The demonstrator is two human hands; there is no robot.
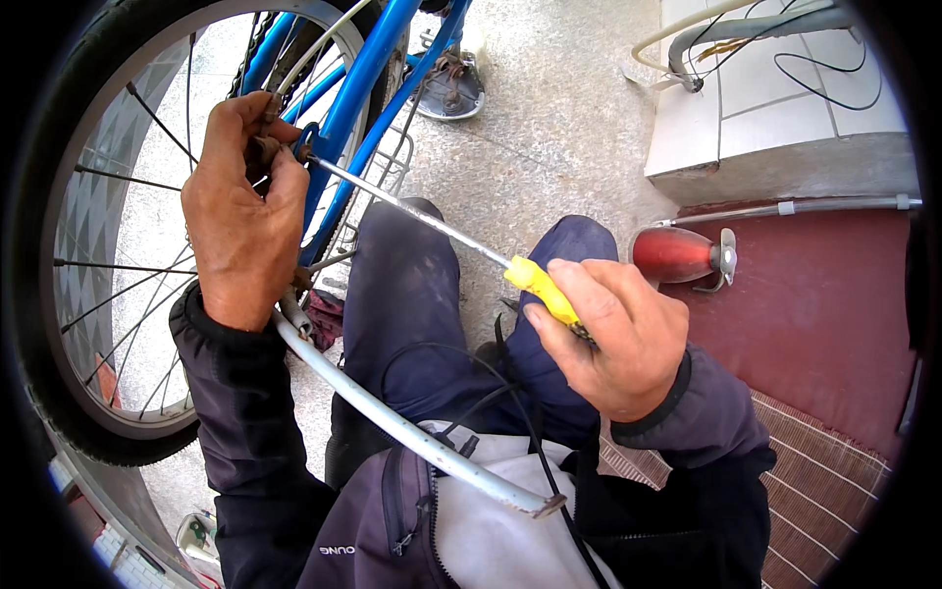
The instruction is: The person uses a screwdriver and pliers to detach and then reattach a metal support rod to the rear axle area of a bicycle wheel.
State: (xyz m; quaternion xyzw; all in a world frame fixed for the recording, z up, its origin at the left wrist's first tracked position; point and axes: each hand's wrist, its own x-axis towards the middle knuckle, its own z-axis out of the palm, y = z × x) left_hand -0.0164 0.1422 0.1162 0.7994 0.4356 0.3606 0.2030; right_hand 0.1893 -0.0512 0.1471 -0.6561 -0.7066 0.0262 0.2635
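Note:
In my right hand (618, 334) is a screwdriver (422, 218) with a yellow handle and a long metal shaft. Its shaft runs up and left to a small fitting (306, 152) on the blue bicycle frame (355, 88), where the tip is hidden. My left hand (245, 201) is on the other side of that fitting, fingers bent in a pinch; what they hold is mostly covered by the fingers. Behind the left hand stands the spoked bicycle wheel (108, 407) with its black tyre. A curved pale-grey metal strip (392, 424) reaches from beside my left wrist across my lap.
A red rounded object (672, 255) with a metal bracket lies at the right on a dark red surface (814, 314). Beyond it, hoses and cables (765, 44) rest on a tiled ledge (775, 128). A striped brown mat (814, 471) lies at lower right. Black cables (510, 368) cross my lap.

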